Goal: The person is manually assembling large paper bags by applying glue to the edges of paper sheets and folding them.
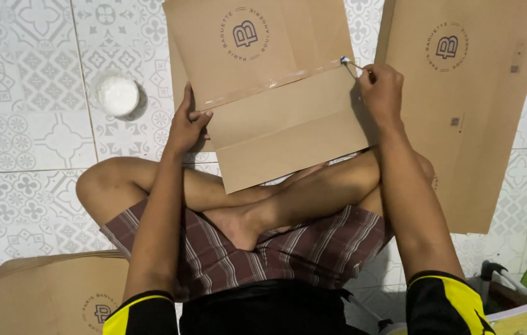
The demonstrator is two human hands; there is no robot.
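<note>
The person is sitting cross-legged on the patterned tile floor (22, 142), with a flat brown paper bag (276, 105) lying across the shins and reaching onto the floor ahead. The left hand (186, 127) is pressing open-fingered on the bag's left edge, fingers spread flat, gripping nothing. The right hand (380, 93) is pinched shut on a thin stick (351, 64), possibly a glue applicator, its tip touching the right end of the shiny fold line. A round white container (117, 95) is standing on the floor left of the bag. Further brown bags are lying to the right (468, 111) and at the lower left (53, 298).
</note>
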